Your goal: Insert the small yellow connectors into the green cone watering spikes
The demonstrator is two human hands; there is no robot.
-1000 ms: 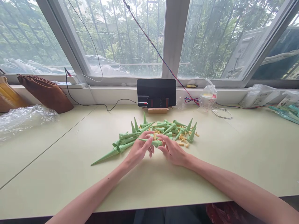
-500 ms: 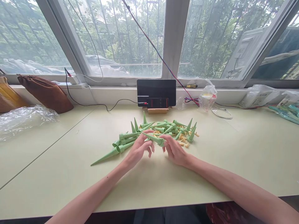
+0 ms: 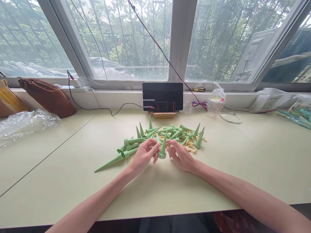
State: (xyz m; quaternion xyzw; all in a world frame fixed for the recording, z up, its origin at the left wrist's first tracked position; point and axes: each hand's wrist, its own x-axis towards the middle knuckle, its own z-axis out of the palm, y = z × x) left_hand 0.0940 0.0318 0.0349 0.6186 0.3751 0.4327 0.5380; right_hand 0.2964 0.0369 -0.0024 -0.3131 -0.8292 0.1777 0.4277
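A green plastic plant watering spike stands tip up between my hands, its wide ribbed end down. My left hand pinches that wide end from the left with thumb and fingers. Close to the spike's right side is my right hand, its index finger reaching toward the shaft and the others loosely bent; I see nothing held in it. Behind the hands lies a pile of similar green spikes, with small yellow plastic pieces scattered among them. Some spikes stand upright, others lie on their sides.
One long spike points toward the front left of the table. A tablet and a phone on a cardboard stand are at the back. A brown pouch and clear plastic wrap lie left; bagged cup right.
The spike has turned from lying sideways, tip left, to upright. My left fingers have closed on its wide end, and my right fingers have come off that end.
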